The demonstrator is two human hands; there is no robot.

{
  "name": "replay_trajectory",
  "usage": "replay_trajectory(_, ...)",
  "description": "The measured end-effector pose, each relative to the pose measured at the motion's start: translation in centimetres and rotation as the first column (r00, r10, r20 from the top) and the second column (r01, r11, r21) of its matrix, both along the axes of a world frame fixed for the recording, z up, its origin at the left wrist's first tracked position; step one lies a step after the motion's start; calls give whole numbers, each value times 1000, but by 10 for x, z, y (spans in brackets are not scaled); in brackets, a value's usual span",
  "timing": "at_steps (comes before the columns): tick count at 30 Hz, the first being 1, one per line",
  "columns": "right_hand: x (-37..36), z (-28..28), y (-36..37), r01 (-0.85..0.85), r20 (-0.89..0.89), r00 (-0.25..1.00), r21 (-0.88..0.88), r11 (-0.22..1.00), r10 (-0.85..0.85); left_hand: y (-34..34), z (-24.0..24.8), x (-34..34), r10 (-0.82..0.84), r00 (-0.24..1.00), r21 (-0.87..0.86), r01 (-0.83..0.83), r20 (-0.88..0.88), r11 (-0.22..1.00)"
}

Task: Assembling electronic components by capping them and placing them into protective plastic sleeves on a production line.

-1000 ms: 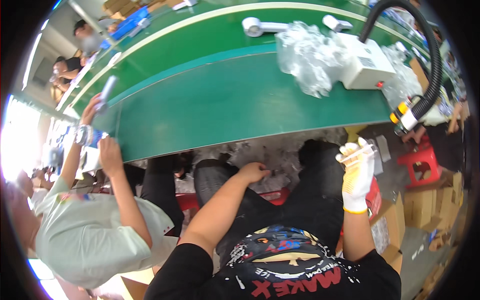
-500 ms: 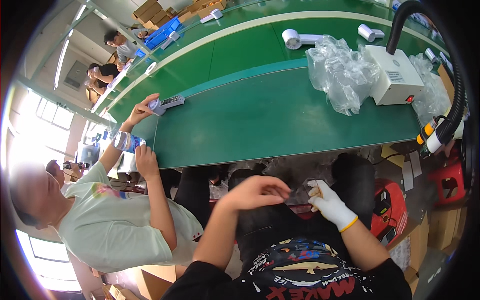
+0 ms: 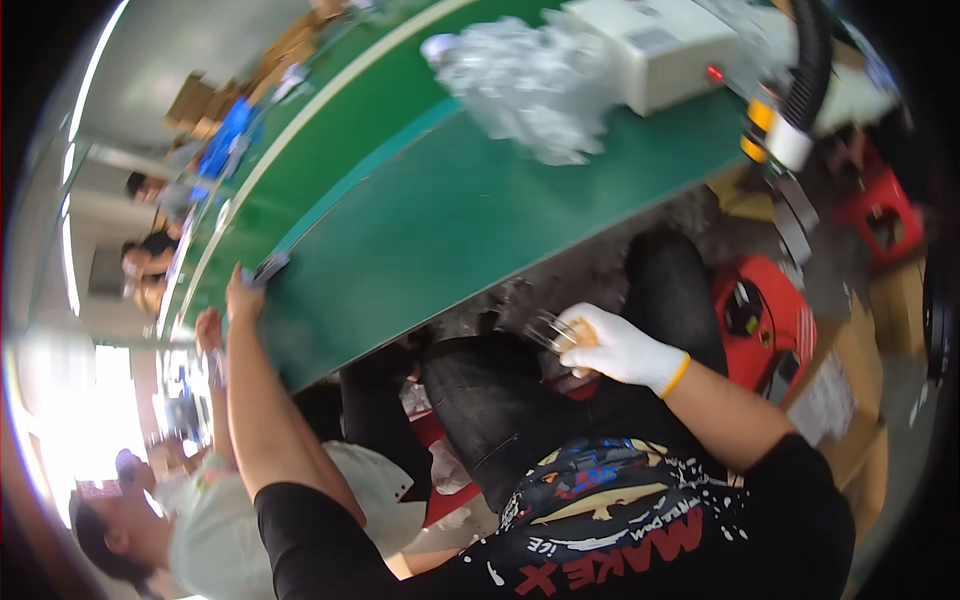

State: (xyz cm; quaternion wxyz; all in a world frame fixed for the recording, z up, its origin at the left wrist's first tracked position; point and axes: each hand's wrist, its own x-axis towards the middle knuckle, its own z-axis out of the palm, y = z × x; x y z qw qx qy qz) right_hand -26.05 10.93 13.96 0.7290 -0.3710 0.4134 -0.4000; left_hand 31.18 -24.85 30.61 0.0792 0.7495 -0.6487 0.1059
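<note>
My left hand [image 3: 240, 292] is stretched far out to the left edge of the green table [image 3: 440, 230]. Its fingertips are at a small grey part [image 3: 270, 267] lying on that edge; I cannot tell whether they grip it. My right hand [image 3: 612, 347], in a white glove with a yellow cuff, is over my lap below the table edge. It is closed on a small clear plastic piece [image 3: 545, 330]. My dark trousers [image 3: 500, 400] lie beneath it.
A heap of clear plastic bags [image 3: 535, 85] and a white box machine [image 3: 660, 50] sit on the table's far side. A black hose with a yellow and white collar [image 3: 785, 135] hangs at right. A red stool [image 3: 760, 320] stands by my right knee. A co-worker in a light shirt [image 3: 215, 510] sits at my left.
My left arm has swung from my lap out to the table's left edge. My right hand stays over my lap with the clear piece. The view has tilted and shifted.
</note>
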Motion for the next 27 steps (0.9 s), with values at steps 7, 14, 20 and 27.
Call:
replay_trajectory(7, -14, -15, -7, 214, -109, 965, -206, 955, -240, -14, -2, -53, -47, 998, 10, 48, -47, 999)
replay_trajectory(14, -23, 30, 6, 284, -267, 768, -674, 682, -583, 137, -29, -254, -389, 782, -409, 189, -487, 893)
replay_trajectory(20, -23, 54, 22, 233, -278, 516, -865, 445, -810, 278, -48, -329, -643, 660, -500, 436, -388, 749)
replay_trajectory(27, -23, 51, 28, 205, -314, 563, -843, 497, -765, 321, -56, -331, -663, 683, -425, 525, -306, 737)
